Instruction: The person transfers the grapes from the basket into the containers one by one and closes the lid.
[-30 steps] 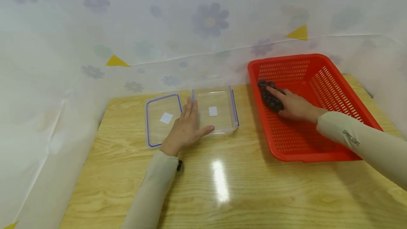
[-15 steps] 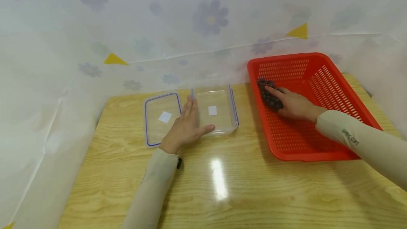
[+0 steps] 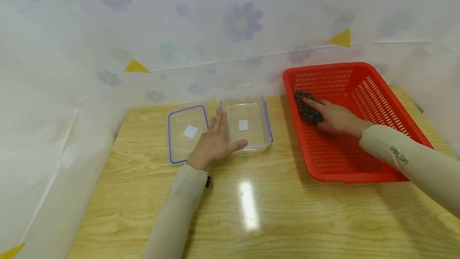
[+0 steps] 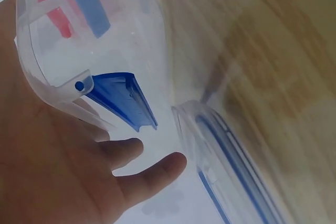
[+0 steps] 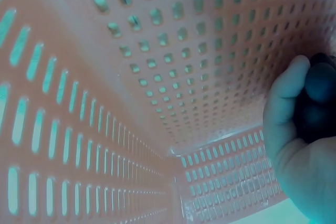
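My right hand (image 3: pixel 336 119) grips a bunch of dark grapes (image 3: pixel 304 109) inside the red basket (image 3: pixel 306 159), against its left wall. In the right wrist view a digit curls round the grapes (image 5: pixel 320 85); the rest of the bunch is out of frame. My left hand (image 3: pixel 215 143) lies with straight fingers along the left side of a clear plastic container (image 3: pixel 251 136), thumb over its near edge. The left wrist view shows that hand (image 4: pixel 63 166) beside the container's blue clip (image 4: pixel 123 95). A clear lid with a blue seal (image 3: pixel 170 135) lies left of the container.
White squares sit on the lid (image 3: pixel 190 131) and in the container (image 3: pixel 243 125). The wooden table (image 3: pixel 287 215) ends at a white flowered sheet (image 3: pixel 201 23) behind. The basket's raised rim (image 3: pixel 300 139) stands between the grapes and the container.
The head view has shifted slightly, so everything sits a little further right in frame. Both hands keep their places, the right one still gripping the grapes.
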A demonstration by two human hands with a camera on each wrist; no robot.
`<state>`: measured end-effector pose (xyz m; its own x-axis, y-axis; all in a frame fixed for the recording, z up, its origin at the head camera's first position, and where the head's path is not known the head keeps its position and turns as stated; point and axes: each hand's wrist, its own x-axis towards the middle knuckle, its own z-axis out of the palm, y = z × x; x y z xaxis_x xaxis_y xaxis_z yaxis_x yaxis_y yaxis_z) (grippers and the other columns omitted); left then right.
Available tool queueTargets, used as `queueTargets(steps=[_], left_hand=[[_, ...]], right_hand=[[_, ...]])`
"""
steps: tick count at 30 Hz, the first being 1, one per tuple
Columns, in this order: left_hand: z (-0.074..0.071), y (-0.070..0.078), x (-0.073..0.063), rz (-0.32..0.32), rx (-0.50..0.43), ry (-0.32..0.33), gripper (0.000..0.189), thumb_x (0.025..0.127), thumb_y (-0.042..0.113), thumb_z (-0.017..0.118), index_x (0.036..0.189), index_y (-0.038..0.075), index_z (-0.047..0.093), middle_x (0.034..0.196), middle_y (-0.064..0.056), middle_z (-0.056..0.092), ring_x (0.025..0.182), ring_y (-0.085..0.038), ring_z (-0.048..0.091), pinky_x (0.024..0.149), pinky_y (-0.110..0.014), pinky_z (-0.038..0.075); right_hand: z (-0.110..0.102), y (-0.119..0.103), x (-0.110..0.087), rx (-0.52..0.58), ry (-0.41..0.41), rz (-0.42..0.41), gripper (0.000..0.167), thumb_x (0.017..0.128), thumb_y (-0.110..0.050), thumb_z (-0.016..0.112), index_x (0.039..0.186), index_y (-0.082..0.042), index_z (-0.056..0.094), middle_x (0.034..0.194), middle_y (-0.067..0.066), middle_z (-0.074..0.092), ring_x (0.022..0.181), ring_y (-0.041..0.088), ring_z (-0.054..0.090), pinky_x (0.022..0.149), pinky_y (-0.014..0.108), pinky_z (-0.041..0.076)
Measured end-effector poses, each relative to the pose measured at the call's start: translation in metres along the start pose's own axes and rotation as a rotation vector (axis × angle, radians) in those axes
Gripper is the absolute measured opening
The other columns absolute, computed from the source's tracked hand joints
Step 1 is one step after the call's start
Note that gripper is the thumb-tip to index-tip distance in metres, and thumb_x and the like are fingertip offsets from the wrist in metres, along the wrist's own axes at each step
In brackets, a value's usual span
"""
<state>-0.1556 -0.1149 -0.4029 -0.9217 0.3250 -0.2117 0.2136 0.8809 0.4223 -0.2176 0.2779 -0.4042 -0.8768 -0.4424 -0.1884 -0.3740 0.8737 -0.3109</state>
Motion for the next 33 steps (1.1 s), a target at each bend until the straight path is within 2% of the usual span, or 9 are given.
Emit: queueTargets(steps=[2, 7, 13, 21, 26, 30, 33], left_hand=[[0.0, 0.001, 0.001, -0.011, 0.014, -0.004, 0.119, 0.088, 0.08, 0.049, 0.16, 0.007, -0.011, 0.166, -0.008, -0.023, 0.152, -0.035, -0.004, 0.11, -0.065, 0.028], [0.0, 0.002, 0.003, -0.024, 0.044, -0.007, 0.119, 0.088, 0.081, 0.048, 0.16, 0.007, -0.012, 0.166, -0.008, -0.022, 0.152, -0.034, -0.005, 0.109, -0.065, 0.031], [0.0, 0.001, 0.007, -0.025, 0.043, -0.006, 0.119, 0.088, 0.08, 0.049, 0.16, 0.007, -0.012, 0.166, -0.008, -0.021, 0.152, -0.036, -0.002, 0.109, -0.066, 0.03], [0.001, 0.003, 0.01, -0.024, 0.026, -0.004, 0.119, 0.088, 0.079, 0.05, 0.16, 0.006, -0.011, 0.166, -0.009, -0.021, 0.152, -0.038, 0.004, 0.108, -0.065, 0.032], [0.001, 0.004, 0.011, -0.023, 0.03, -0.016, 0.119, 0.089, 0.08, 0.049, 0.159, 0.008, -0.015, 0.166, -0.008, -0.023, 0.152, -0.037, 0.004, 0.108, -0.064, 0.034], [0.001, 0.004, 0.012, -0.024, 0.027, -0.015, 0.119, 0.088, 0.08, 0.049, 0.159, 0.008, -0.014, 0.165, -0.007, -0.023, 0.152, -0.037, 0.007, 0.107, -0.062, 0.036], [0.001, 0.004, 0.013, -0.02, 0.027, -0.01, 0.119, 0.088, 0.08, 0.049, 0.159, 0.007, -0.013, 0.165, -0.007, -0.023, 0.151, -0.038, 0.009, 0.107, -0.063, 0.035]], right_hand=[[-0.002, 0.0, 0.001, -0.005, 0.002, -0.006, 0.093, 0.085, -0.005, 0.073, 0.162, -0.015, 0.022, 0.148, 0.037, 0.034, 0.098, 0.041, 0.06, 0.076, 0.055, 0.051], [-0.008, 0.002, 0.002, -0.002, 0.01, -0.001, 0.09, 0.085, -0.005, 0.073, 0.161, -0.013, 0.026, 0.145, 0.036, 0.039, 0.098, 0.039, 0.058, 0.076, 0.053, 0.051], [-0.02, 0.001, 0.0, 0.031, 0.053, -0.001, 0.082, 0.085, -0.003, 0.072, 0.157, -0.01, 0.034, 0.144, 0.031, 0.044, 0.119, 0.045, 0.051, 0.093, 0.063, 0.045], [-0.039, 0.001, -0.003, 0.051, 0.102, -0.006, 0.074, 0.085, 0.0, 0.072, 0.152, -0.007, 0.042, 0.14, 0.029, 0.049, 0.125, 0.046, 0.047, 0.101, 0.066, 0.038], [-0.05, -0.002, -0.007, 0.069, 0.117, 0.018, 0.073, 0.086, 0.0, 0.069, 0.153, -0.007, 0.042, 0.145, 0.028, 0.047, 0.126, 0.045, 0.047, 0.099, 0.066, 0.04], [-0.058, -0.005, -0.01, 0.097, 0.113, 0.048, 0.074, 0.088, -0.001, 0.066, 0.156, -0.01, 0.038, 0.148, 0.027, 0.043, 0.118, 0.042, 0.048, 0.092, 0.062, 0.045], [-0.064, -0.008, -0.012, 0.099, 0.122, 0.051, 0.073, 0.088, -0.001, 0.064, 0.156, -0.01, 0.038, 0.148, 0.027, 0.043, 0.116, 0.041, 0.047, 0.09, 0.06, 0.045]])
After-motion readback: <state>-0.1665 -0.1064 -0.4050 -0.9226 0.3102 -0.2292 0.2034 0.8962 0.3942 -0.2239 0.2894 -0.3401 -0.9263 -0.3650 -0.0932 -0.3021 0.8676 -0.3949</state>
